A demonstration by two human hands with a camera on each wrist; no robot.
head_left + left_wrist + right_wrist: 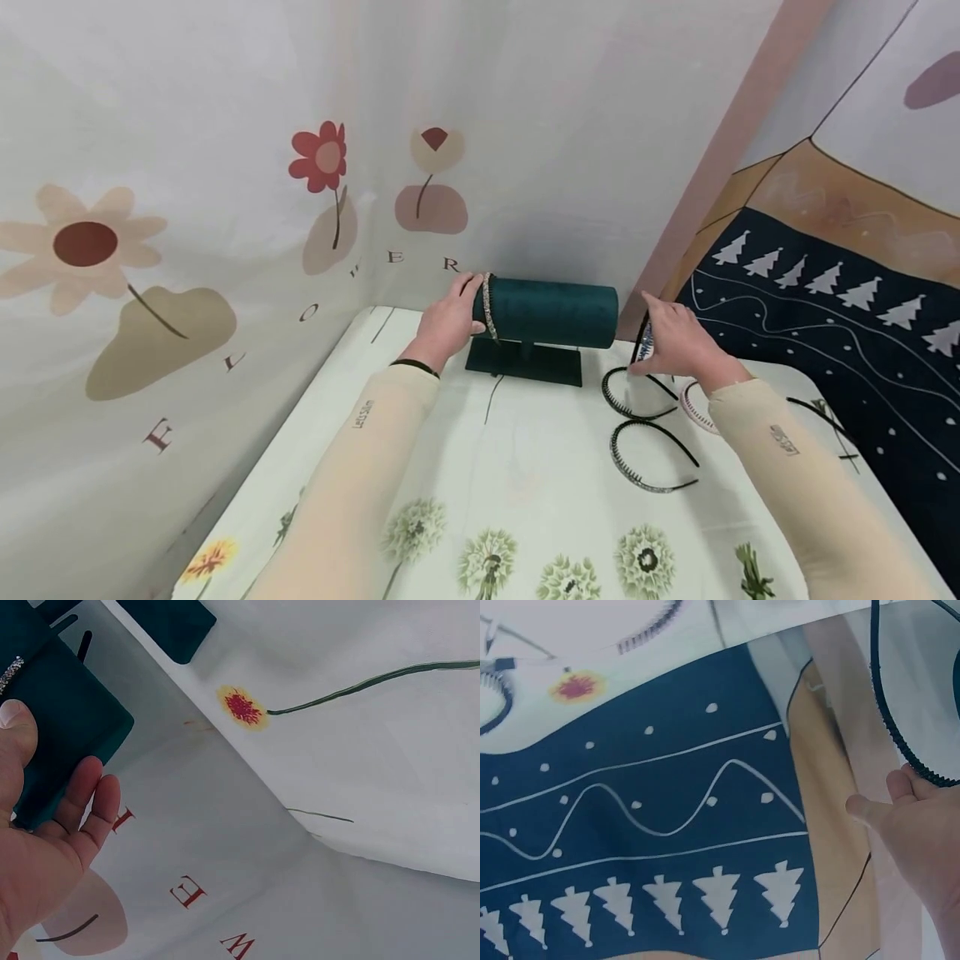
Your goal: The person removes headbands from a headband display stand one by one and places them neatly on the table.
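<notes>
A dark green velvet display stand point(558, 312), a horizontal roll on a flat base, stands on the table near the wall. A sparkly headband point(490, 307) sits round the roll near its left end. My left hand point(448, 321) grips that end, thumb in front and fingers at the top and back, close to the headband. In the left wrist view the ring and little fingers point(97, 814) stand off the velvet. To the right of the stand, my right hand point(678, 337) holds a black toothed headband with bluish stones point(647, 342), partly hidden by the hand.
Two black headbands point(637, 483) point(626, 408) lie right of the stand. A pinkish headband point(697, 408) is partly under the right forearm, and another dark one point(821, 417) lies farther right. A flower-printed cloth point(525, 467) covers the table. Printed curtains point(570, 125) hang behind.
</notes>
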